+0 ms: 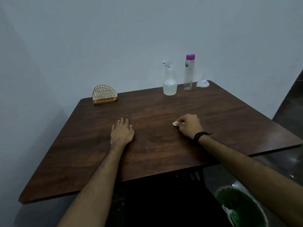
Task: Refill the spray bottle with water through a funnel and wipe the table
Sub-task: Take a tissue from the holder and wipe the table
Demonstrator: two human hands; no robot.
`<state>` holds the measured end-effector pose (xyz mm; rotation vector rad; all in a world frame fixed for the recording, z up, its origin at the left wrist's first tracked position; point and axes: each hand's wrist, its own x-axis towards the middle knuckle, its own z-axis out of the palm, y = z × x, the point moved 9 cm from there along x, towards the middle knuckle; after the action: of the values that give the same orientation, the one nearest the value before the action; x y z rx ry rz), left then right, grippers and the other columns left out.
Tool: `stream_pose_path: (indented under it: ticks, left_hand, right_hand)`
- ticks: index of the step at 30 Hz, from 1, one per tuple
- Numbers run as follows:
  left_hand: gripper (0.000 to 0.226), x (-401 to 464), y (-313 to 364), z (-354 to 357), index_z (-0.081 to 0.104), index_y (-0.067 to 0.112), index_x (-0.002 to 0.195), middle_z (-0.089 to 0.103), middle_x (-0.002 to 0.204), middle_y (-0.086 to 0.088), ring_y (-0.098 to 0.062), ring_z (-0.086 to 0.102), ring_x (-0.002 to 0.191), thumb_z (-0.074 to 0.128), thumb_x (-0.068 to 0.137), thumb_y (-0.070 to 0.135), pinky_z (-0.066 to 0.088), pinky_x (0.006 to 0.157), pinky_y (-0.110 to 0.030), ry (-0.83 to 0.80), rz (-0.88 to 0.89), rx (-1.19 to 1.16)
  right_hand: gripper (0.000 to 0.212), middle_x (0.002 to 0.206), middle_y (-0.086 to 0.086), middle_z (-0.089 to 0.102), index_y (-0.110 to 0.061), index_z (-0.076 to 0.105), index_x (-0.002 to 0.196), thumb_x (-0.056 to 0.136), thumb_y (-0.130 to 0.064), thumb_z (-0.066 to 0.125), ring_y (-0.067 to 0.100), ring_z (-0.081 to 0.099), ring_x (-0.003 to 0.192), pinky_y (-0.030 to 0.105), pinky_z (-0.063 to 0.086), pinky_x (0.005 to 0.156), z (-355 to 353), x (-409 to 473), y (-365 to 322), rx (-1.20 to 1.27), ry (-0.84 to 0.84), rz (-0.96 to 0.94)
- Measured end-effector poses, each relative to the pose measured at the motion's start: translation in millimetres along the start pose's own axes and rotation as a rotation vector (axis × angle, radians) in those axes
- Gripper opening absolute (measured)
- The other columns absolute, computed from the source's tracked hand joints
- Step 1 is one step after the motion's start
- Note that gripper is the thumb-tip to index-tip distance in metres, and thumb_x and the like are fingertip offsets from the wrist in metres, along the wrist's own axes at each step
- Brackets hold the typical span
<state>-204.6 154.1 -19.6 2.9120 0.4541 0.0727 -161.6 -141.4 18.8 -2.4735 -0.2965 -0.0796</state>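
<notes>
left hand [122, 132] flat, fingers straight, bracing us on table [229, 115] | right hand [188, 126] curled, pinching small white wad [175, 123] against the wood, we judge for wiping | sprayer [169, 81], bottle [188, 72], funnel [203, 83] parked far right, clear of the wiping area

His left hand [122, 132] lay flat, fingers straight; his right hand [188, 126] was curled, pinching something small and white.

We see a dim, bluish, low-contrast pic w/ soft, grainy detail. Faint sheen on the counter [164, 104], weak shadows under the forearms. Wide-angle bend skews the counter's edges; the corners go dark and blurry, esp. bottom right.
</notes>
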Motion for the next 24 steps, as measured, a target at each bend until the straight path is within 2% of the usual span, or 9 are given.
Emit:
stream_pose_path:
  ticks: [3, 5, 8, 11, 13, 17, 21, 24]
  left_hand:
    - [0.058, -1.4, 0.7, -0.3, 0.02, 0.013, 0.158, 0.014, 0.167, -0.011, -0.025, 0.011, 0.154, 0.022, 0.106, 0.038, 0.011, 0.125, -0.047, -0.01, -0.014, 0.003]
    - [0.06, -4.4, 2.2, -0.8, 0.019, 0.013, 0.158, 0.012, 0.167, -0.011, -0.026, 0.009, 0.155, 0.023, 0.106, 0.041, 0.01, 0.125, -0.048, -0.029, -0.031, -0.001]
    - [0.066, -17.2, 11.6, 2.6, 0.017, 0.012, 0.159, 0.009, 0.167, -0.013, -0.029, 0.006, 0.155, 0.025, 0.104, 0.049, 0.007, 0.124, -0.05, -0.059, -0.053, -0.029]
    - [0.071, -32.9, 32.9, 7.8, 0.018, 0.009, 0.158, 0.01, 0.167, -0.012, -0.03, 0.006, 0.155, 0.027, 0.102, 0.053, 0.005, 0.124, -0.05, -0.043, -0.025, -0.059]
    - [0.072, -43.1, 54.4, 11.7, 0.019, 0.01, 0.158, 0.01, 0.168, -0.01, -0.031, 0.006, 0.154, 0.028, 0.102, 0.054, 0.004, 0.124, -0.05, -0.044, 0.015, -0.072]
    - [0.07, -64.7, 123.9, 19.3, 0.026, 0.014, 0.157, 0.016, 0.167, -0.007, -0.029, 0.01, 0.154, 0.035, 0.1, 0.054, 0.009, 0.123, -0.05, -0.056, 0.173, -0.087]
    - [0.065, -107.0, 220.0, 34.4, 0.036, 0.014, 0.152, 0.026, 0.164, -0.01, -0.028, 0.019, 0.152, 0.042, 0.099, 0.052, 0.016, 0.122, -0.047, -0.054, 0.417, -0.113]
    - [0.061, -151.2, 292.1, 46.5, 0.049, 0.014, 0.142, 0.04, 0.156, -0.011, -0.031, 0.031, 0.147, 0.045, 0.096, 0.054, 0.026, 0.118, -0.045, -0.026, 0.579, -0.132]
  right_hand:
    - [0.016, 0.097, -0.005, 0.076, -0.023, 0.08, 0.094, 0.083, -0.035, 0.078, 0.003, 0.066, 0.083, 0.022, 0.055, 0.084, 35.5, -17.8, -42.0, 0.113, -0.194, -0.097]
    - [0.016, 0.101, -0.003, 0.075, -0.02, 0.08, 0.096, 0.082, -0.027, 0.08, 0.004, 0.066, 0.085, 0.022, 0.057, 0.081, 57.1, -22.6, -55.7, 0.267, -0.35, -0.039]
    - [0.021, 0.113, 0.005, 0.071, -0.006, 0.075, 0.105, 0.086, -0.013, 0.075, 0.015, 0.065, 0.103, 0.024, 0.055, 0.081, 70.7, -22.9, -51.6, 0.849, -0.445, 0.202]
    - [0.021, 0.104, 0.01, 0.068, -0.001, 0.066, 0.113, 0.094, -0.006, 0.061, 0.016, 0.064, 0.093, 0.02, 0.056, 0.072, 60.5, -22.6, -40.6, 1.395, -0.416, 0.355]
    - [0.02, 0.102, 0.009, 0.068, -0.003, 0.064, 0.114, 0.096, -0.005, 0.056, 0.015, 0.063, 0.09, 0.019, 0.056, 0.07, 44.9, -23.7, -24.8, 1.595, -0.368, 0.403]
    - [0.018, 0.097, 0.008, 0.07, -0.004, 0.064, 0.111, 0.095, -0.003, 0.055, 0.014, 0.064, 0.083, 0.018, 0.057, 0.066, 4.1, -35.9, 16.5, 1.708, -0.266, 0.405]
    - [0.02, 0.098, 0.01, 0.071, 0.0, 0.064, 0.112, 0.095, -0.004, 0.056, 0.014, 0.071, 0.08, 0.02, 0.059, 0.065, -44.0, -62.9, 68.7, 1.611, -0.165, 0.334]
    - [0.025, 0.1, 0.012, 0.069, 0.0, 0.063, 0.117, 0.092, -0.004, 0.058, 0.014, 0.07, 0.079, 0.02, 0.058, 0.063, -81.6, -87.5, 116.4, 1.499, -0.042, 0.297]
